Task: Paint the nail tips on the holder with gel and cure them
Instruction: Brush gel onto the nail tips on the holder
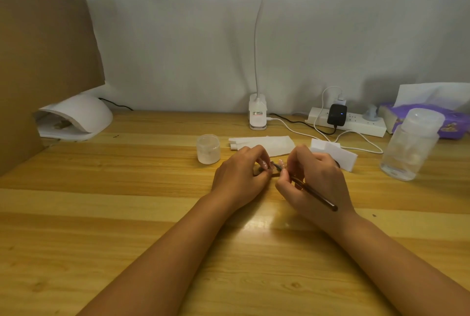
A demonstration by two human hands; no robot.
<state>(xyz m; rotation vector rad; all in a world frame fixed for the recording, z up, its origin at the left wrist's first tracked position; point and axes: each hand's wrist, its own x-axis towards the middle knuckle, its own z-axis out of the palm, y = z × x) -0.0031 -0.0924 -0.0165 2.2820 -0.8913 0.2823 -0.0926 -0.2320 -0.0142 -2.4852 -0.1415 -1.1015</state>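
The left hand (240,178) pinches the holder (263,169) while the right hand (315,181) grips the brush (320,198), its tip at the holder. Painting seems under way; curing in the far-left lamp (81,115) remains.

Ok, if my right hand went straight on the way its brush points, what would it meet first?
Probably the nail tip holder pinched in the left hand: the right hand aims its brush up-left at it, close by. Exact depth is unclear.

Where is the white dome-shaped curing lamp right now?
In the head view, the white dome-shaped curing lamp sits at the far left of the wooden table, beside the brown cardboard sheet.
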